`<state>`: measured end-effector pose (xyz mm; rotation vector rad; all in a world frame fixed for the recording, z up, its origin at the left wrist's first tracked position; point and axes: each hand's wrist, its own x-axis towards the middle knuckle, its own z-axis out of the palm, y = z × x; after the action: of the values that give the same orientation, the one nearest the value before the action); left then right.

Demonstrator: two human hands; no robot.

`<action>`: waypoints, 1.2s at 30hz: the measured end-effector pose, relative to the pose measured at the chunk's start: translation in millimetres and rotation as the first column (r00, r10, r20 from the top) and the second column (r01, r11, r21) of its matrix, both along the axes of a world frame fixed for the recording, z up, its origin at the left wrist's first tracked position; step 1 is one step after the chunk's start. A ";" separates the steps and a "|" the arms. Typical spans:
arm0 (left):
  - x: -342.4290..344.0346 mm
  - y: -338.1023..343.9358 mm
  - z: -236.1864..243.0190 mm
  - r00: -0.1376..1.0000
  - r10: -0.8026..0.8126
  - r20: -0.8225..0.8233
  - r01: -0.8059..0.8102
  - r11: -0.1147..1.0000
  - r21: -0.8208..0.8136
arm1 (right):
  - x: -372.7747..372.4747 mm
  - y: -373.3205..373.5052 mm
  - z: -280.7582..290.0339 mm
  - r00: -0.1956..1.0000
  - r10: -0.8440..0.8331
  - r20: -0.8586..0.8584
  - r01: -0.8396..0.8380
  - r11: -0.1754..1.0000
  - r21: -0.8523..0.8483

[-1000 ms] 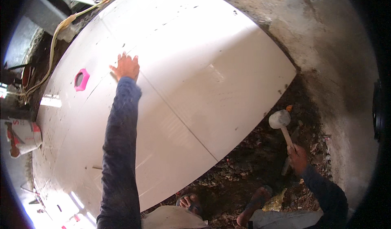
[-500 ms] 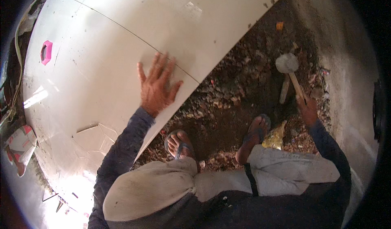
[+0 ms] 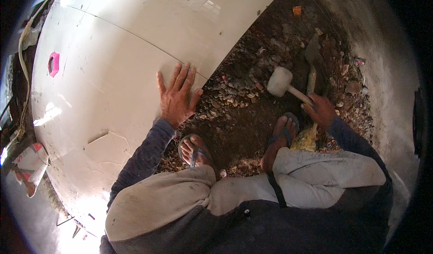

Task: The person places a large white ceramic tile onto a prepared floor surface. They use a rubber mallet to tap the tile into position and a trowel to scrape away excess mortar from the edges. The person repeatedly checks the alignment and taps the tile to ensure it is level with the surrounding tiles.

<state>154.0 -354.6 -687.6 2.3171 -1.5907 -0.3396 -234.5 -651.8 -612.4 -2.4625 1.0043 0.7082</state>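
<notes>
My left hand lies flat with fingers spread on a large glossy white tile. Its fingertips reach the thin joint line where another tile meets this one. In my right hand is the wooden handle of a mallet with a pale, whitish head. The head is held over the rubble and dirt, to the right of the tile's edge and apart from it. A trowel lies on the dirt just beyond my right hand, its handle partly hidden behind the mallet hand.
A pink ring-shaped object rests on the tile at far left. Thin string lies nearer me. My sandalled feet stand on broken rubble, beside a yellowish crumpled wrapper. A wall rises at right; a cable runs along the left.
The mallet has swung left toward the tile edge, its head turned. My right hand has moved left and slightly up. My left hand stays flat on the tile.
</notes>
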 end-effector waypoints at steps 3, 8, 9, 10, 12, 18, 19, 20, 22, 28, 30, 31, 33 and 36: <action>-1.0 -1.7 -1.1 1.000 0.009 0.014 -0.009 1.000 -0.012 | 24.0 -20.0 -11.3 0.998 0.058 0.000 -0.058 0.989 0.137; 0.5 6.5 -3.4 0.997 -0.068 -0.022 0.066 0.996 -0.060 | 54.3 -16.9 -12.7 0.966 0.219 0.139 -0.226 0.973 0.040; 2.1 9.3 -3.3 0.996 -0.085 -0.039 0.081 0.992 -0.093 | 62.4 -16.6 -13.3 0.940 0.277 0.199 -0.286 0.958 0.016; 3.7 10.2 -3.6 0.993 -0.107 -0.059 0.099 0.987 -0.126 | 68.8 -15.3 -14.2 0.909 0.330 0.254 -0.338 0.941 -0.012; 14.4 7.4 -3.3 0.999 -0.019 -0.043 0.013 0.991 -0.134 | 88.3 -7.9 -9.7 0.857 0.400 0.325 -0.416 0.909 -0.021; 38.7 -14.6 -0.7 0.985 0.166 0.036 -0.160 0.978 -0.132 | 121.4 4.4 -9.4 0.793 0.545 0.272 -0.566 0.824 -0.002; 36.3 -16.8 -5.1 0.986 0.148 0.072 -0.139 0.984 -0.114 | 119.7 6.5 -15.0 0.770 0.590 0.243 -0.600 0.799 -0.036; 30.9 -17.3 -8.7 0.986 0.130 0.107 -0.120 0.988 -0.095 | 118.8 7.4 -17.3 0.745 0.633 0.212 -0.634 0.770 -0.070; 2.5 -15.4 -11.7 0.997 -0.037 0.071 0.040 0.998 -0.038 | 118.3 8.0 -17.4 0.744 0.647 0.167 -0.652 0.758 -0.034; -72.7 17.7 2.8 0.782 -0.565 -0.265 0.543 0.825 -0.157 | 130.4 12.1 -11.7 0.745 0.652 0.140 -0.656 0.754 -0.017; -55.7 16.1 3.6 0.873 -0.439 -0.212 0.399 0.894 -0.205 | 125.8 11.3 -12.0 0.722 0.681 0.123 -0.680 0.731 -0.054; -37.1 13.4 7.0 0.916 -0.339 -0.212 0.297 0.932 -0.207 | 125.1 12.4 -10.7 0.710 0.695 0.110 -0.693 0.718 -0.063; -0.2 9.9 -3.6 0.991 -0.118 -0.061 0.106 0.979 -0.175 | 125.7 11.9 -11.3 0.704 0.703 0.104 -0.700 0.711 -0.069; 51.9 6.7 -12.9 0.961 0.268 0.068 -0.249 0.947 -0.204 | 121.1 11.1 -17.4 0.740 0.662 0.119 -0.657 0.749 -0.087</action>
<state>205.9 -347.9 -700.5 2.3790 -1.2718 -0.0111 -113.4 -640.7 -629.8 -2.8589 0.0428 0.6930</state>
